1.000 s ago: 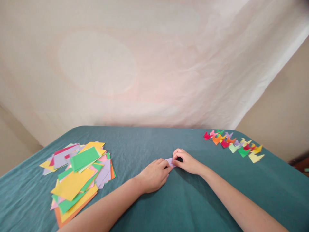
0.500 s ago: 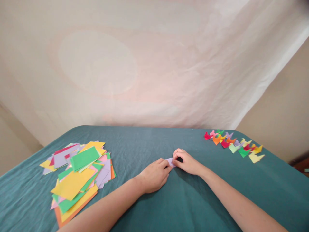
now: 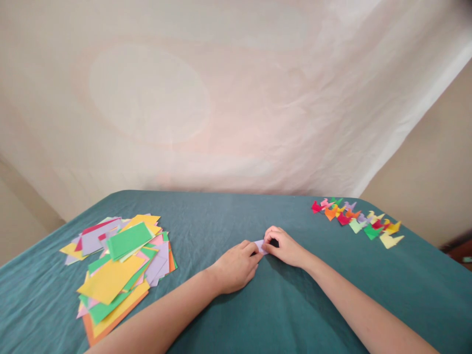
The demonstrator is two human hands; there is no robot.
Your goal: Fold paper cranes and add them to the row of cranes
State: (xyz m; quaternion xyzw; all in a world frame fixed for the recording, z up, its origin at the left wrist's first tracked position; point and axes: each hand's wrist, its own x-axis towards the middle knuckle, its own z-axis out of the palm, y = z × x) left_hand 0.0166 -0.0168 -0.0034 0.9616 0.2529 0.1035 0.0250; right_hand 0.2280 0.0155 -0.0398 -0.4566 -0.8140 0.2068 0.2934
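Note:
A small piece of lilac paper (image 3: 259, 244) lies between my two hands at the middle of the table, mostly covered by fingers, so its folds cannot be made out. My left hand (image 3: 238, 268) rests on the cloth with its thumb and fingers closed on the paper's left side. From the right, my right hand (image 3: 282, 246) pinches the other side between thumb and forefinger, its fingers curled in a ring.
Loose coloured paper sheets (image 3: 110, 275) form a spread heap at the left. Several small folded paper birds (image 3: 356, 225) stand in rows at the back right. A dark green cloth (image 3: 206, 211) covers the table, and a pale sheet (image 3: 236, 98) hangs behind it.
Hardly anything differs. Both hands keep their grip on the lilac paper, with only a tiny shift of the fingers.

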